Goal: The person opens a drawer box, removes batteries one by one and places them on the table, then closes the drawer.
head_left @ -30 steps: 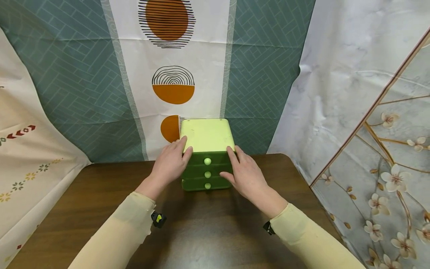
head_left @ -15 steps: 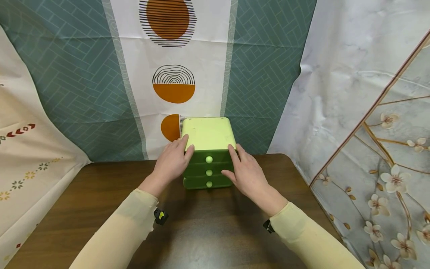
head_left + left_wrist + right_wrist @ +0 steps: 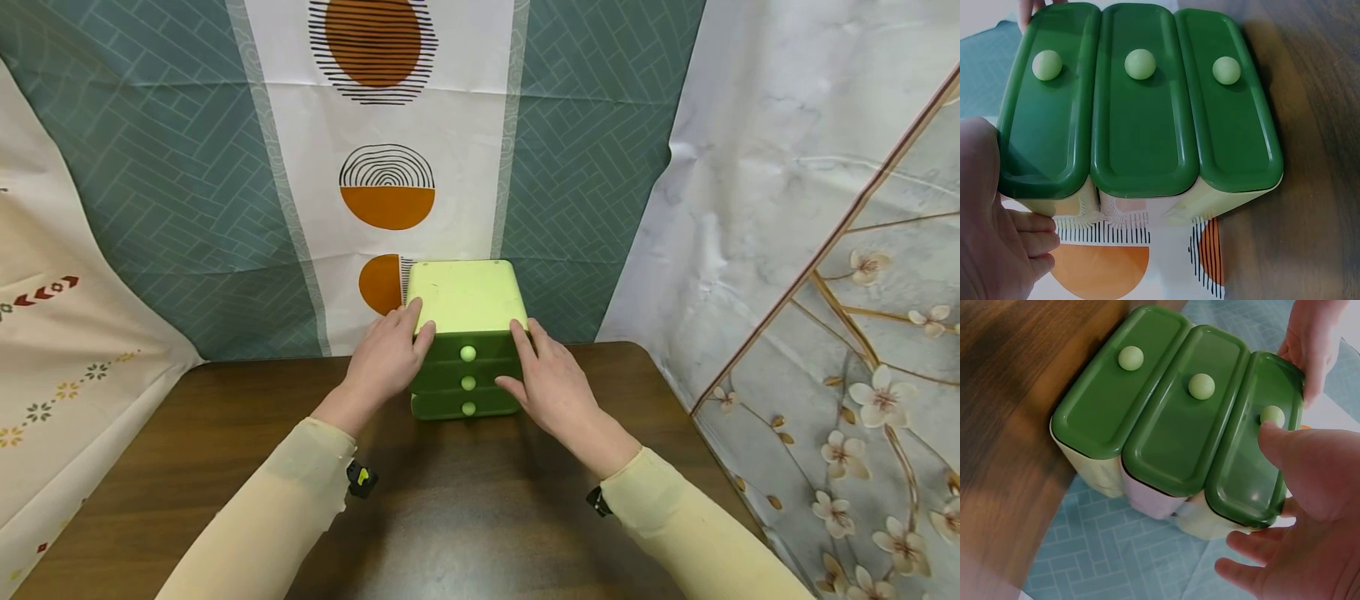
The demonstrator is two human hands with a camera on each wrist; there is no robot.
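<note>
A small drawer cabinet with a pale green top stands upright on the table against the back cloth. Three dark green drawer fronts face me, each with a round light green knob; all three look pushed in. My left hand lies along the cabinet's upper left side, thumb by the front top edge and fingers against the side wall. On the opposite side, my right hand touches the upper right edge with extended fingers, its thumb in front of the drawers. Parts of both side walls are hidden by the hands.
The brown wooden table extends toward me. A patterned cloth hangs right behind the cabinet. A cream cloth borders the left, and a floral marbled cloth the right.
The cabinet has shifted slightly back and to the right, and my left hand has moved along with it. My right hand has barely moved and keeps its place at the right edge.
</note>
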